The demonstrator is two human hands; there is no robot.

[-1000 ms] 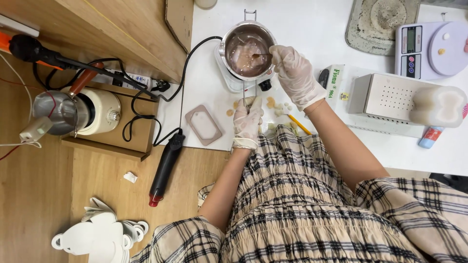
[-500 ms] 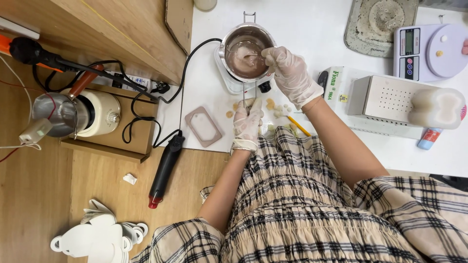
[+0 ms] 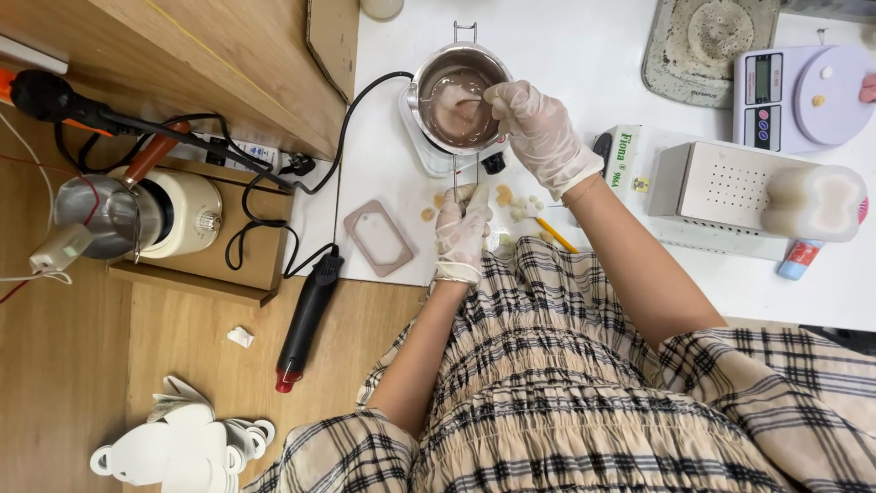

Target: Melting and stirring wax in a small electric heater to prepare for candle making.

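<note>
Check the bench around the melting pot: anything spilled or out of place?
Yes: pale wax-like bits lie scattered loose on the white table between the left hand and right hand, below the pot.
</note>
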